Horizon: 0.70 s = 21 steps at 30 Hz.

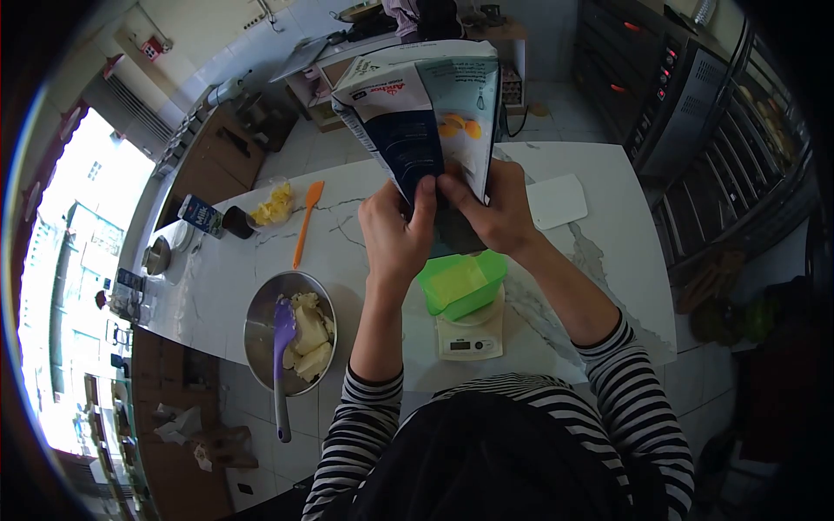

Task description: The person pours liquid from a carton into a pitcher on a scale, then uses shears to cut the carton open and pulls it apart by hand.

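Observation:
Both hands grip a large Anchor carton (391, 113), blue and white with a picture of yellow food. My left hand (395, 221) is wrapped round its left side and my right hand (495, 204) round its right; the thumbs meet on the near face. Under the carton, a green plastic container (465, 285) with something pale in it rests on a white kitchen scale (470, 334). I cannot read the display. Left of my forearm stands a steel mixing bowl (253, 334) with pale yellow butter-like chunks (308, 343) and a purple spatula (284, 326) leaning in it.
An orange spatula (307, 224) lies on the marble table (356, 308) near a clear bowl of yellow pieces (276, 204), a dark cup (236, 222) and a blue milk can (200, 215). A white board (557, 201) lies right. Ovens (665, 78) stand behind; another person (426, 17) is at the back counter.

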Each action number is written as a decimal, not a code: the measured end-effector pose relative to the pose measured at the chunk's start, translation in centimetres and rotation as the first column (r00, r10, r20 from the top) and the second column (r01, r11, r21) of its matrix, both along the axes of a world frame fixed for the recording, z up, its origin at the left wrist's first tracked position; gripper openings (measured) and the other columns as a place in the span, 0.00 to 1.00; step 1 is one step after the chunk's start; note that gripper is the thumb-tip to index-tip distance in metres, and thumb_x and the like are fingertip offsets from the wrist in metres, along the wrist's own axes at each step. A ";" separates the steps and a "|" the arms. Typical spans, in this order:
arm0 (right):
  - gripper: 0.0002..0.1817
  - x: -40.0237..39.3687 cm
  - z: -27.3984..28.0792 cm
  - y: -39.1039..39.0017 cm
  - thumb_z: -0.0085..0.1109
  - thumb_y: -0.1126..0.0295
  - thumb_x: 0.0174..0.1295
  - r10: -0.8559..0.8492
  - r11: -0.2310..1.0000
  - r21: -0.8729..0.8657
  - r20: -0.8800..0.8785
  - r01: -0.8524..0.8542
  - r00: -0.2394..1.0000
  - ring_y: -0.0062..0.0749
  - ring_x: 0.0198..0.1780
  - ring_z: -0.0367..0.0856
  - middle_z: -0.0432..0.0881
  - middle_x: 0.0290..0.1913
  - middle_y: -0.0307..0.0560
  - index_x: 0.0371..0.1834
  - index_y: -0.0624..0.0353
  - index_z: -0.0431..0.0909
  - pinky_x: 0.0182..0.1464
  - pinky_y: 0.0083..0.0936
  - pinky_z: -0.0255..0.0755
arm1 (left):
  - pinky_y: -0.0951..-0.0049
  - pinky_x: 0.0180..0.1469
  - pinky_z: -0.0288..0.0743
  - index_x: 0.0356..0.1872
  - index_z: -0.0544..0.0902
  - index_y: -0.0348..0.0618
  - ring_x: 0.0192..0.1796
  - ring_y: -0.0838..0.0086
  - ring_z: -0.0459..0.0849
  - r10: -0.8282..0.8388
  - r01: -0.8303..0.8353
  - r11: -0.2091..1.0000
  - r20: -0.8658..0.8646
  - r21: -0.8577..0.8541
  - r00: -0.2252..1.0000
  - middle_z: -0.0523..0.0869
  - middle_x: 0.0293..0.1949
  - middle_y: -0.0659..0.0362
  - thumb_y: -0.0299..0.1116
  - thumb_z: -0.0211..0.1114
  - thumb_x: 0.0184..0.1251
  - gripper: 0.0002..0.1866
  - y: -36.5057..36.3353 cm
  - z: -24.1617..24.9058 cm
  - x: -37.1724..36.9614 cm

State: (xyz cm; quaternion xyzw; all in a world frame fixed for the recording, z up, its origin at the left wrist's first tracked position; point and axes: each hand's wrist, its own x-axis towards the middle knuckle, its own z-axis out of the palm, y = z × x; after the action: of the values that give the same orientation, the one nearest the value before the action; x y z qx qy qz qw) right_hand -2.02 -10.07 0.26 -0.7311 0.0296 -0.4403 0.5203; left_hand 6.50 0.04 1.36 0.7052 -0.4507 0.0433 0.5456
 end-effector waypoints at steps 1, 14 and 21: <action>0.13 -0.1 0.1 -0.1 0.59 0.67 0.48 0.041 0.999 0.008 -0.019 -0.041 0.999 0.20 0.23 0.72 0.77 0.22 0.43 0.32 0.65 0.74 0.27 0.18 0.66 | 0.78 0.23 0.64 0.24 0.76 0.32 0.17 0.78 0.72 -0.003 0.001 0.999 -0.035 -0.048 0.999 0.76 0.15 0.56 0.41 0.57 0.55 0.18 0.1 -0.2 0.2; 0.20 -2.2 0.9 -0.7 0.68 0.72 0.37 0.134 0.976 0.188 -0.138 -0.107 0.981 0.18 0.31 0.75 0.78 0.30 0.42 0.35 0.67 0.73 0.36 0.15 0.70 | 0.85 0.34 0.67 0.30 0.78 0.31 0.28 0.83 0.74 -0.284 0.143 0.907 -0.324 -0.397 0.902 0.80 0.25 0.60 0.34 0.66 0.46 0.15 0.3 -1.4 1.5; 0.16 -2.3 0.5 -0.5 0.68 0.71 0.38 0.101 0.986 0.139 -0.105 -0.086 0.989 0.14 0.26 0.73 0.78 0.25 0.39 0.29 0.66 0.76 0.30 0.13 0.69 | 0.84 0.35 0.68 0.31 0.78 0.31 0.29 0.83 0.75 -0.218 0.111 0.928 -0.278 -0.355 0.936 0.80 0.26 0.60 0.32 0.68 0.44 0.15 0.1 -1.5 1.3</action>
State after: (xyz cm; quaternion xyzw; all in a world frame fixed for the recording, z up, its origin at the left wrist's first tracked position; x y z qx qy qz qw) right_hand -4.36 -10.61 0.76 -0.7184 0.0539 -0.3708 0.5861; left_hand 7.82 0.15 -0.12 0.5594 -0.4031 -0.0395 0.7232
